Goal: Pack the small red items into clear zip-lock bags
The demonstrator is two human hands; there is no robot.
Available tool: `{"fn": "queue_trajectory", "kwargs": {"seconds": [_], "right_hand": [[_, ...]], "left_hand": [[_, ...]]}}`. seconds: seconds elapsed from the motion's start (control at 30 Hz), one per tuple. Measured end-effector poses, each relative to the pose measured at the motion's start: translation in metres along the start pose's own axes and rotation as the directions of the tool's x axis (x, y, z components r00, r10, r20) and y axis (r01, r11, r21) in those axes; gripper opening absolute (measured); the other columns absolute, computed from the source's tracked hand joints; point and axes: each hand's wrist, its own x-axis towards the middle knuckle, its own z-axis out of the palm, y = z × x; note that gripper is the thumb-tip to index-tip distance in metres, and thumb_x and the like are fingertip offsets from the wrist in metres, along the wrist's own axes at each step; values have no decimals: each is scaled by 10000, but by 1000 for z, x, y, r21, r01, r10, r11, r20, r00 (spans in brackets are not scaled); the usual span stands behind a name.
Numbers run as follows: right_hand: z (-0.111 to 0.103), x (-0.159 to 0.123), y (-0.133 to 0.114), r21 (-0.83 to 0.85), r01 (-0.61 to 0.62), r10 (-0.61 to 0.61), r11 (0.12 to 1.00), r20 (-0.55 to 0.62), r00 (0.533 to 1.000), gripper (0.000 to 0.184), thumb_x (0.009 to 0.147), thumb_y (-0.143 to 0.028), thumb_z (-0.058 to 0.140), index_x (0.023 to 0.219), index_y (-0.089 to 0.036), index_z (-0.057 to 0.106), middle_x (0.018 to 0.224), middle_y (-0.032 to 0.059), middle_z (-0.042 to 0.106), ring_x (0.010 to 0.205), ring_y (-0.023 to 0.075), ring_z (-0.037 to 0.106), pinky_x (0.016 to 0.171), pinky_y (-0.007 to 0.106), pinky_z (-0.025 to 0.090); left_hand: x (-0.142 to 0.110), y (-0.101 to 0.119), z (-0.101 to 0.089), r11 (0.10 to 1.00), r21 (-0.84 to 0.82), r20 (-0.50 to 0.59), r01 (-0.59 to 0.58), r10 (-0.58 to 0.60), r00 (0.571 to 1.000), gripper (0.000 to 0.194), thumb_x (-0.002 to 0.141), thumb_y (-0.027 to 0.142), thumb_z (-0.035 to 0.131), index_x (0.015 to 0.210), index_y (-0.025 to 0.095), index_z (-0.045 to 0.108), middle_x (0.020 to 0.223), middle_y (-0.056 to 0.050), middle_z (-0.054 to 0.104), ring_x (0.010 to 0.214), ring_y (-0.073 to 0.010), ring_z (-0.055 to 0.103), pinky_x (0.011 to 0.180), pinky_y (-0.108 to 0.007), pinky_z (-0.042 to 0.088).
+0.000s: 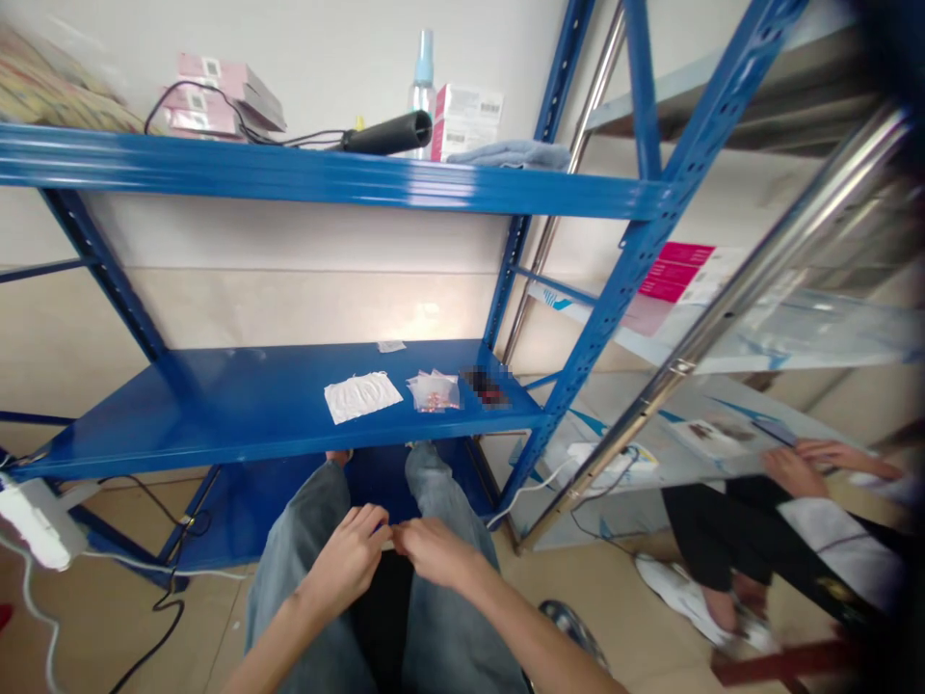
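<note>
Above my lap, my left hand (356, 551) and my right hand (436, 552) meet with their fingers drawn together. Something small and pale shows between the fingertips, too little of it to name. Beyond them, on the blue lower shelf (238, 395), lies a white crumpled cloth or pouch (362, 396). To its right are clear plastic bags (434, 391) with small orange-red pieces inside. A dark, blurred-out object (488, 387) rests near the shelf's right end. Further back lies a small white packet (391, 346). Neither hand touches the shelf.
The upper shelf (289, 173) carries pink boxes (217, 96), a black cylindrical device (390, 135) with a cable, a spray bottle (423, 77) and a folded blue cloth (513, 154). A power strip (43, 525) with cords is at left. Another person's hands (816, 463) are at right.
</note>
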Motion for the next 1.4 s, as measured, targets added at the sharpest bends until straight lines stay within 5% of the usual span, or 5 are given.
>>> {"fn": "queue_trajectory", "kwargs": {"seconds": [0.37,0.57,0.8,1.23,1.4], "right_hand": [[-10,-3,15,-25,51,-44,998,226,973,182,727,-22,611,734,-177,705,709,9,683,708,149,650,556,230,324],[-17,5,17,-82,78,-71,994,86,994,247,797,-27,559,907,-178,720,903,55,741,883,192,708,680,249,418],[-1,6,28,-79,-123,144,989,404,903,360,807,-262,768,1160,-202,730,1127,115,751,1027,288,719,794,305,524],[-9,11,36,-18,-106,104,994,408,907,491,828,-274,732,1308,-205,654,1182,137,736,1101,318,702,831,329,545],[-8,11,36,-4,-82,78,997,348,934,516,836,-258,705,1342,-191,631,1208,144,728,1109,310,699,880,331,538]], "left_hand": [[-3,-11,-2,993,117,35,-36,32,999,228,939,41,449,937,175,633,1121,-84,612,1019,-234,539,865,-373,402],[0,-12,-1,978,194,118,-71,49,992,200,961,77,453,926,172,626,1028,-86,617,985,-240,541,858,-381,396],[-4,3,15,969,181,255,-169,120,959,171,972,119,468,943,180,625,977,-79,637,963,-241,566,821,-383,413],[-4,5,12,984,106,281,-144,110,953,189,978,129,453,971,181,635,1021,-85,674,1003,-255,604,873,-404,462],[-2,0,6,996,67,196,-51,37,980,496,923,44,408,1387,185,512,1393,-116,593,1240,-269,564,1028,-433,445]]}}
